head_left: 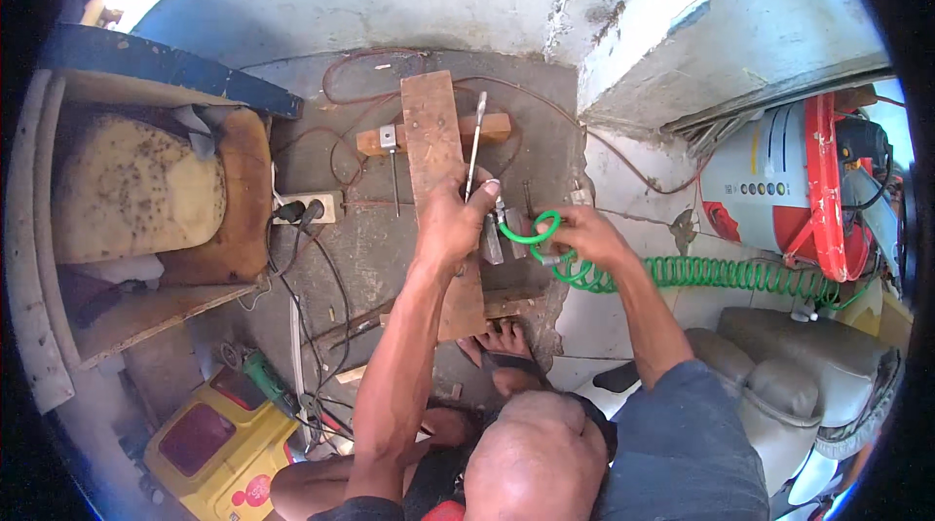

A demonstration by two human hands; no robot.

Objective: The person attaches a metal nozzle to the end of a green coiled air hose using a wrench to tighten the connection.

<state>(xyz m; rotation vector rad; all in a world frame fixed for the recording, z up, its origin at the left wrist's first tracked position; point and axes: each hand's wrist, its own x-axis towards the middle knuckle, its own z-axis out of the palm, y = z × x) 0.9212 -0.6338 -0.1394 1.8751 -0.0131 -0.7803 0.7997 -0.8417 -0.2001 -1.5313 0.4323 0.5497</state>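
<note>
A reddish-brown wooden plank [430, 122] lies lengthwise in front of me, across a shorter wood block [497, 128]. My left hand [454, 221] is closed over the plank around a long thin silver rod-like tool [476, 136], which points away from me. By its thumb is a metal fitting at the end of a green coiled air hose [691, 272]. My right hand [589, 235] is closed at the hose's near loop, fingers pinched; the exact grip is partly hidden. Grey metal pieces [493, 246] show between the hands, beside the plank.
A power strip [319, 207] with black plugs lies at left, near a worn padded chair [146, 185]. A green angle grinder [265, 377] rests by a yellow case [195, 443]. A red-framed machine [826, 190] and grey padded seats [779, 346] stand at right. Thin reddish cord [336, 83] loops by the wall.
</note>
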